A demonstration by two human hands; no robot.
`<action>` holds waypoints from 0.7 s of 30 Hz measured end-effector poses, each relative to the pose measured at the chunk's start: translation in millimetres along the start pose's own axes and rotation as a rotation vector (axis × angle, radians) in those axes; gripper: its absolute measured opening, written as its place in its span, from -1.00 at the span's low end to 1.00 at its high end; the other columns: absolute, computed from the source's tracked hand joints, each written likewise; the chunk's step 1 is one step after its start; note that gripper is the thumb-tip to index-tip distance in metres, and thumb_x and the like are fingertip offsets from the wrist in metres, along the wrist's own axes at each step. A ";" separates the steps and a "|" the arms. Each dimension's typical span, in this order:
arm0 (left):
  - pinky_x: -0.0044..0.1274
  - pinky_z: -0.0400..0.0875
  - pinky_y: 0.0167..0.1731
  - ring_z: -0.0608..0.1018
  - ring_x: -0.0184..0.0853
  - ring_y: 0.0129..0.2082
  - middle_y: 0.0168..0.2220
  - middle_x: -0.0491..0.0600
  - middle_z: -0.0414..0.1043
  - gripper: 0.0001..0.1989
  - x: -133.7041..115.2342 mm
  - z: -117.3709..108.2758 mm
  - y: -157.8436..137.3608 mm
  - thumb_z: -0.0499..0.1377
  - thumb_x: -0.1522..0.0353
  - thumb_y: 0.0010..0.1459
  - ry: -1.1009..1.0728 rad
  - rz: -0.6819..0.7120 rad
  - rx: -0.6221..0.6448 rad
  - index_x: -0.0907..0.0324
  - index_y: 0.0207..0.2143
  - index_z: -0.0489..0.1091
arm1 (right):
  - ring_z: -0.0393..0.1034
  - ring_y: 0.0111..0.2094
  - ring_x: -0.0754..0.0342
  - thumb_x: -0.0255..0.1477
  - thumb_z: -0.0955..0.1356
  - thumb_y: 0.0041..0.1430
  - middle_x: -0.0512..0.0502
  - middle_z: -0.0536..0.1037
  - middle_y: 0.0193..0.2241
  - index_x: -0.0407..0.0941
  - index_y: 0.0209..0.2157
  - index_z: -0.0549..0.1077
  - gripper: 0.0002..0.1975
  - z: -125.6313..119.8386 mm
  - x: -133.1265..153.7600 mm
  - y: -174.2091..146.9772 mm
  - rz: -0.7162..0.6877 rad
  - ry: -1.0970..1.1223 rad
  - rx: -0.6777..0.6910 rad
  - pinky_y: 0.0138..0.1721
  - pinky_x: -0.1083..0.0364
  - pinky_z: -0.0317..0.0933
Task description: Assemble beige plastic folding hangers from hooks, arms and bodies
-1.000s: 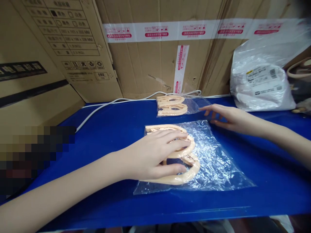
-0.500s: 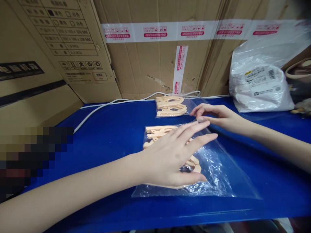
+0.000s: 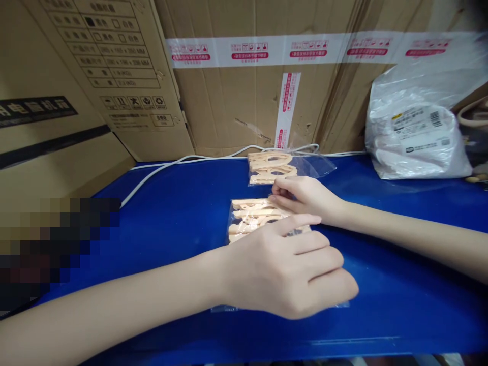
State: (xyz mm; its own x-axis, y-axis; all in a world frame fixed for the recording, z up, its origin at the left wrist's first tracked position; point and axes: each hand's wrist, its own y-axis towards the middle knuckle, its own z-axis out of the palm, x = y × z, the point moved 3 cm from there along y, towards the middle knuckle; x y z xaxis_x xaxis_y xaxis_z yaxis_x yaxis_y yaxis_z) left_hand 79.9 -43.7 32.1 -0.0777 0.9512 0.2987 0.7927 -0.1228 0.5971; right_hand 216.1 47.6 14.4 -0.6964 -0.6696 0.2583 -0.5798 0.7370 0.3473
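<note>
A clear plastic bag lies flat on the blue table, holding several beige slatted pieces with oval openings that look like folded hangers. My left hand covers the near part of this bag, back up and fingers curled down over its right side; the thumb is hidden. At the bag's far edge, my right hand has thumb and fingertips pinched together on the plastic. Just beyond lies a second clear bag of similar beige pieces, close to my right fingertips.
Cardboard boxes wall in the back and left of the blue table. A white cable runs along the back. A white plastic parcel stands at the back right, beside some dark items. A blurred patch covers the left edge.
My right hand has moved left along the bag's far edge. My left fingers, spread before, are now curled. The bag's loose right end no longer stretches out over the table.
</note>
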 end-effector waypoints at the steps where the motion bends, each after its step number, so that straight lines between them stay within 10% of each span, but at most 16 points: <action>1: -0.45 0.46 0.01 0.58 -0.36 -0.27 -0.29 -0.12 0.59 -0.74 -1.2 -2.2 -0.6 0.06 0.45 0.29 -0.006 -0.002 -0.006 0.13 -0.42 0.47 | 0.24 -0.46 0.14 -0.29 0.24 0.30 -0.01 0.43 -0.48 -0.11 -0.37 0.34 -0.78 0.0 0.9 0.6 -0.002 -0.037 0.022 -0.42 0.15 0.01; 12: -0.40 0.48 -0.13 0.56 -0.18 -0.14 -0.13 0.14 0.53 -0.74 -27.8 -16.1 -20.5 0.00 0.49 0.28 0.070 -0.140 0.239 0.36 -0.11 0.45 | 0.33 -0.36 0.00 -0.27 0.23 0.31 -0.13 0.48 -0.39 -0.13 -0.26 0.34 -0.79 -1.5 8.2 4.4 -0.029 -0.269 -0.053 -0.32 0.08 0.09; 21: -0.39 0.51 -0.22 0.59 -0.16 -0.24 -0.26 0.08 0.55 -0.81 -37.4 -14.8 -27.7 0.03 0.49 0.26 0.214 -0.110 0.244 0.31 -0.26 0.45 | 0.32 -0.30 -0.01 -0.22 0.16 0.36 -0.17 0.45 -0.34 -0.13 -0.39 0.40 -0.64 -28.2 -26.6 13.5 -0.021 -0.250 -0.243 -0.24 0.02 0.16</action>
State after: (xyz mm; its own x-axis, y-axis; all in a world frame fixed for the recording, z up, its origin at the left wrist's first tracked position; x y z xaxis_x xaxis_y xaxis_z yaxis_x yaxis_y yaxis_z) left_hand 51.9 -80.1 15.5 -0.2754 0.8707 0.4074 0.8919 0.0733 0.4463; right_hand 238.8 72.8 37.7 -0.7849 -0.6189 0.0307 -0.4984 0.6600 0.5621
